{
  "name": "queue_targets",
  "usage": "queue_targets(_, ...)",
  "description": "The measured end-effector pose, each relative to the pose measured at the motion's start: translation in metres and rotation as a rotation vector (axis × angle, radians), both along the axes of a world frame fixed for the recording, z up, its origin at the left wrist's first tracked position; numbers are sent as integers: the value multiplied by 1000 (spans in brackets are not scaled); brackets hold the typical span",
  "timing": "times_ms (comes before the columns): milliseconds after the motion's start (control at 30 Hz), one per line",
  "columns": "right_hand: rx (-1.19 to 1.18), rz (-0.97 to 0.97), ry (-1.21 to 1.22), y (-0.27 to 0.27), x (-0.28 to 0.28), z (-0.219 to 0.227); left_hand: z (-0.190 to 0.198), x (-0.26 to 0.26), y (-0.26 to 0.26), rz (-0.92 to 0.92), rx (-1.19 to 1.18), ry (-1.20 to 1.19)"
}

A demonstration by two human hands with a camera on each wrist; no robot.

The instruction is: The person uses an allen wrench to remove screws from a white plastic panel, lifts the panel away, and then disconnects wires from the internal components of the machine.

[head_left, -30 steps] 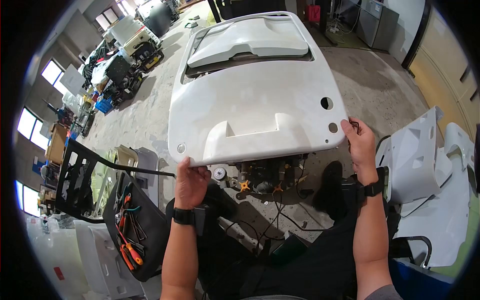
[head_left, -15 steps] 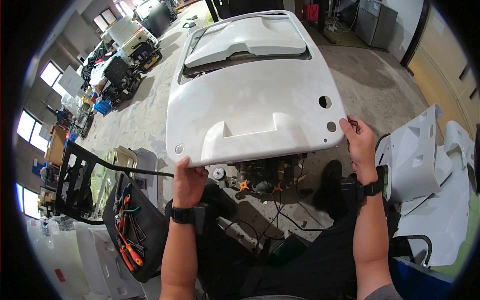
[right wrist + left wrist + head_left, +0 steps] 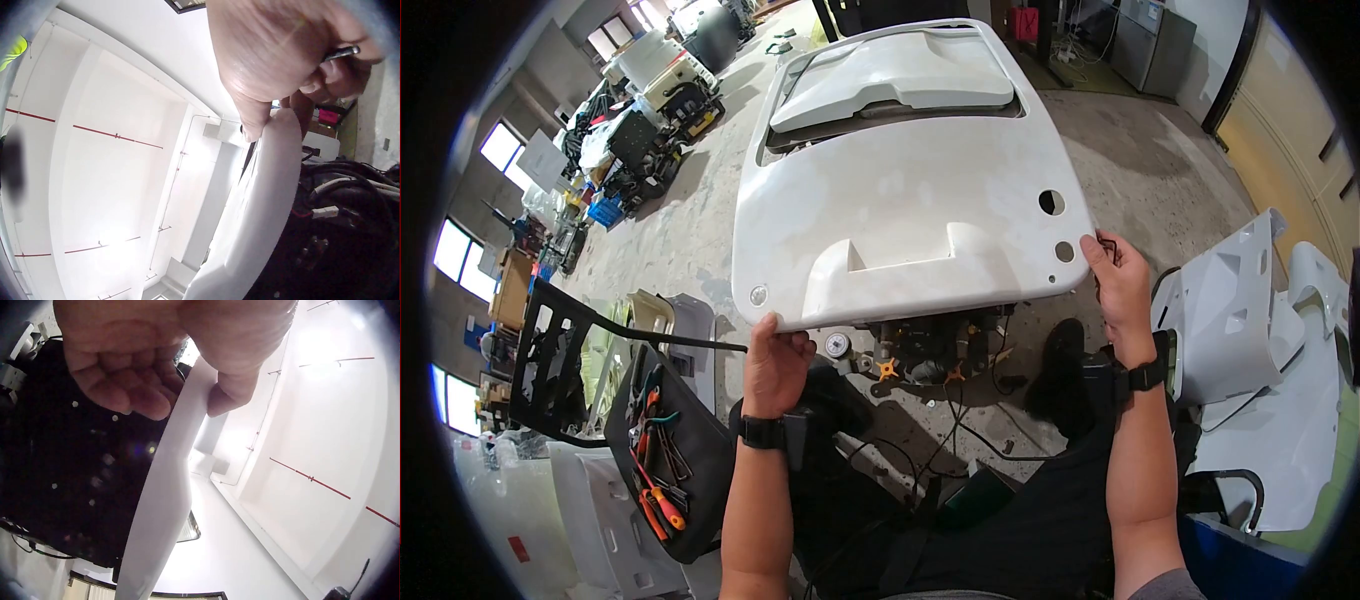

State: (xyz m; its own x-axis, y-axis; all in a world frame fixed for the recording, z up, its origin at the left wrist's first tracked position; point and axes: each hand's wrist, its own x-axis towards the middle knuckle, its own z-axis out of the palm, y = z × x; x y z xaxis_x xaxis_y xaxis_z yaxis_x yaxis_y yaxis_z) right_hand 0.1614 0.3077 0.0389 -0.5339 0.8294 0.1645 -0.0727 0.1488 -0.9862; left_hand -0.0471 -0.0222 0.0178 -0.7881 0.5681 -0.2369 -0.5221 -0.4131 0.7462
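Note:
A large white molded cover point(image 3: 900, 190) lies in front of me, with a raised panel at its far end and round holes near its right corner. My left hand point(image 3: 777, 372) pinches its near left corner, the thumb on top and the curled fingers below. At the near right corner my right hand point(image 3: 1120, 290) grips the edge between thumb and fingers. A thin dark bent rod, like a hex key point(image 3: 342, 54), is also tucked in the right hand's fingers. In the left wrist view, the cover's edge point(image 3: 164, 481) runs between thumb and fingers, with a dark underside beside it.
Below the cover's near edge are machine parts with orange star-shaped knobs point(image 3: 887, 371) and loose cables point(image 3: 955, 440). Pliers and screwdrivers point(image 3: 662, 507) lie on a black seat point(image 3: 700, 440) at the left. White molded shells point(image 3: 1235, 310) stand at the right.
The cover's near edge and my left hand have shifted very slightly left in the head view. Both hands keep their grip on the corners.

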Motion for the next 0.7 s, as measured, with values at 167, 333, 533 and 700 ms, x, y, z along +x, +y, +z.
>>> queue_targets(167, 0, 8, 3, 2, 0, -2, 2, 2, 3, 6, -1, 0)
queue_targets(333, 6, 0, -6, 2, 0, -3, 0, 1, 2, 15, 16, 4)
queue_targets(533, -5, 14, 6, 3, 0, -4, -1, 1, 3, 0, 80, -47)
queue_targets(700, -8, 2, -20, 0, 1, 1, 4, 1, 8, -8, 54, -24)
